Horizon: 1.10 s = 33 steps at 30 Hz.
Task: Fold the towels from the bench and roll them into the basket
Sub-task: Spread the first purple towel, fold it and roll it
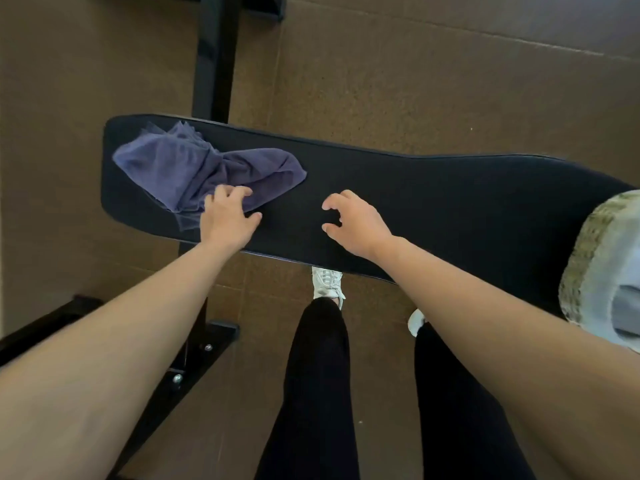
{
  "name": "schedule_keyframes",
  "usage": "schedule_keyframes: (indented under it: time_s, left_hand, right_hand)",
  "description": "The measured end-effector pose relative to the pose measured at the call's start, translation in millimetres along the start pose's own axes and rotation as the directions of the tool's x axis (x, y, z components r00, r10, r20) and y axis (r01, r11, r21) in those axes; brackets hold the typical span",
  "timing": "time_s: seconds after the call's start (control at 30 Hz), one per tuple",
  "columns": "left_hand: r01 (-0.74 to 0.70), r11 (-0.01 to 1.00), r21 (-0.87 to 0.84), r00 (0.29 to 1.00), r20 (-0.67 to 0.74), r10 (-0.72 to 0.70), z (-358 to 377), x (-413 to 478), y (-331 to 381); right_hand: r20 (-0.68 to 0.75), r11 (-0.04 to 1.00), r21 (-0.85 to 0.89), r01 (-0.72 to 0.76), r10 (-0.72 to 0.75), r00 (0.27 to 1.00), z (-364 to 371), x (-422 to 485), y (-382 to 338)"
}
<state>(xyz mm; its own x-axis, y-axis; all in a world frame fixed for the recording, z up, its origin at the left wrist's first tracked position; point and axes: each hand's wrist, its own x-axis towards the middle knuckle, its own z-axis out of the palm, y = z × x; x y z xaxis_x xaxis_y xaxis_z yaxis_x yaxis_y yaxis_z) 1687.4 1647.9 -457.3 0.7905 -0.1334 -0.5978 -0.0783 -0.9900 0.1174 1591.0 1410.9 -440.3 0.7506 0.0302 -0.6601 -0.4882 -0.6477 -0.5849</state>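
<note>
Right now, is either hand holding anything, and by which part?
Nothing clearly. The left hand rests on the near edge of the towel; the right hand hovers empty.

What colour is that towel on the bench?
The towel is plain dusky blue-purple, seen in the head view against the black bench.

A towel [207, 168] lies on the left end of the bench [450, 202], the left hand [228, 221] on its near edge, the right hand [353, 225] over the bench's middle, a basket [585, 251] at the right end.
</note>
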Motion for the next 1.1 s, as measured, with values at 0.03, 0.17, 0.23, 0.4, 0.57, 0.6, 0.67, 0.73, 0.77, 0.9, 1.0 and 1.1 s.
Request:
schedule_keyframes:
  time_s: [0.03, 0.17, 0.23, 0.4, 0.57, 0.6, 0.67, 0.73, 0.77, 0.9, 1.0, 1.1]
  left_hand:
    - [-0.018, 0.998, 0.053, 0.999, 0.037, 0.016, 4.8, 4.1, -3.5]
    - [-0.061, 0.992, 0.112, 0.995, -0.067, 0.069, 23.7, 17.2, -6.8]
    - [-0.055, 0.996, 0.064, 0.990, -0.128, 0.063, 27.7, 25.7, -4.7]
    - [-0.218, 0.971, -0.095, 0.970, -0.132, 0.205, 31.7, 16.0, 4.0]
    - [-0.388, 0.834, -0.392, 0.921, -0.164, 0.352, 28.9, -19.9, 5.5]
    - [-0.398, 0.813, -0.426, 0.917, -0.201, 0.344, 25.8, -26.5, 4.4]
    - [-0.394, 0.856, -0.336, 0.908, -0.285, 0.306, 19.5, -34.8, -0.9]
    - [-0.321, 0.929, -0.185, 0.932, -0.233, 0.276, 13.8, -34.5, -10.4]
    - [-0.277, 0.953, -0.123, 0.953, -0.161, 0.256, 11.4, -30.8, -15.8]
    - [-0.165, 0.986, 0.030, 0.985, -0.040, 0.166, 4.0, -12.9, -34.9]
    - [-0.109, 0.993, 0.050, 0.985, -0.130, 0.114, -6.2, -6.6, -37.4]
    - [-0.047, 0.999, -0.014, 0.986, -0.158, 0.044, -14.6, -3.8, -34.6]
  right_hand:
    - [0.020, 0.999, -0.028, 0.015, -0.014, 1.000, 2.3, 7.8, -6.1]
    - [0.111, 0.988, -0.140, 0.068, -0.052, 0.992, 9.2, 29.8, -23.1]
    - [0.135, 0.981, -0.174, 0.082, -0.059, 0.989, 9.6, 35.7, -26.7]
    - [0.048, 0.978, -0.140, 0.154, -0.149, 0.988, 13.6, 37.5, -31.0]
    - [0.004, 0.976, -0.069, 0.209, -0.209, 0.978, 26.0, 30.8, -36.8]
    - [-0.025, 0.975, -0.061, 0.212, -0.214, 0.976, 25.9, 29.6, -38.5]
    - [-0.087, 0.978, -0.045, 0.206, -0.209, 0.974, 21.1, 25.6, -43.7]
    - [-0.140, 0.979, -0.016, 0.204, -0.204, 0.969, 12.7, 19.3, -48.6]
    - [-0.158, 0.978, -0.011, 0.209, -0.208, 0.965, 7.8, 15.3, -50.1]
    - [-0.264, 0.977, 0.015, 0.211, -0.200, 0.944, -7.8, -5.9, -50.1]
    - [-0.394, 0.987, 0.120, 0.109, -0.053, 0.918, -17.8, -22.9, -47.5]
    - [-0.483, 0.966, 0.257, 0.023, 0.108, 0.869, -25.7, -35.6, -45.6]
